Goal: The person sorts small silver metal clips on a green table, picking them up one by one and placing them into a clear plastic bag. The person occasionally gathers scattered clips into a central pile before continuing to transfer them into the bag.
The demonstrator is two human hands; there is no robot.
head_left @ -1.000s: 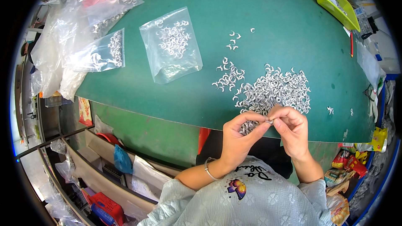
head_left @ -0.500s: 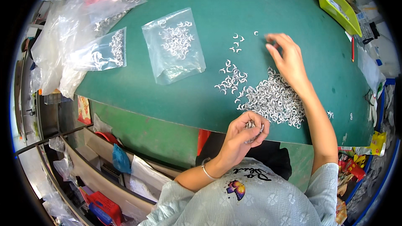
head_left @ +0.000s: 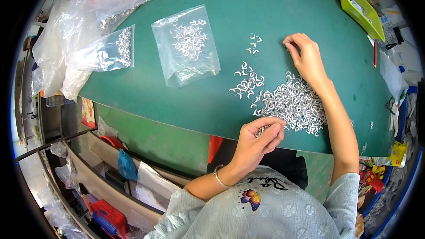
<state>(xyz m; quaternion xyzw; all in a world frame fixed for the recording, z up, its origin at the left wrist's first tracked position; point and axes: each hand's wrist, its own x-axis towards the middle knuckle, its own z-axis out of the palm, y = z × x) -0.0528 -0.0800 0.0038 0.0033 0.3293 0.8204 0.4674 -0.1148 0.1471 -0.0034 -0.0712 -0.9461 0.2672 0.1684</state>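
Note:
My left hand (head_left: 258, 140) sits at the near edge of the green table (head_left: 248, 13), fingers curled around a bunch of small silvery curved metal pieces. My right hand (head_left: 305, 57) reaches out over the table past the big pile of these pieces (head_left: 294, 104), fingertips pinched down at the tabletop; whether a piece is between them is hidden. A smaller loose cluster (head_left: 245, 84) and a few stray pieces (head_left: 253, 44) lie to the left of that hand.
A clear bag of the same pieces (head_left: 188, 46) lies mid-table, another bag (head_left: 110, 48) and crumpled plastic bags (head_left: 71, 26) at the left. A yellow-green tray (head_left: 361, 9) stands at the far right, a red pen (head_left: 375, 53) beside it. Shelves and bins lie below the table's edge.
My right hand left my left hand, reached across the pile to the far side of the table, and has now shifted slightly left. My left hand stayed at the near edge.

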